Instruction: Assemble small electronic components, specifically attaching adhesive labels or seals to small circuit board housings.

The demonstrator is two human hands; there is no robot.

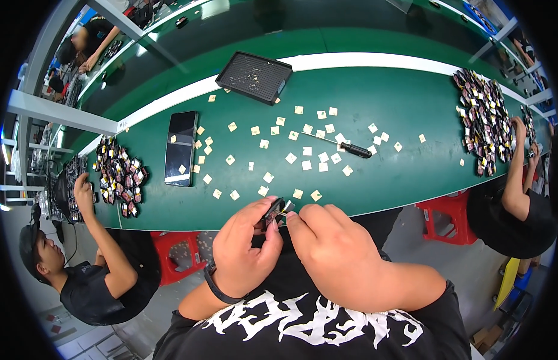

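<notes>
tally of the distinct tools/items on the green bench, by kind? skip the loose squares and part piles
Black tray: 1
Phone: 1
Screwdriver: 1
Small part held in left hand and right hand: 1
Total: 4

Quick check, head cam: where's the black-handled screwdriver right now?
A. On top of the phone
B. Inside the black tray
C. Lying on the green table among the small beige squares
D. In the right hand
C. The screwdriver lies on the green table among the beige squares, apart from both hands, which pinch a small dark part at the table's near edge.
</notes>
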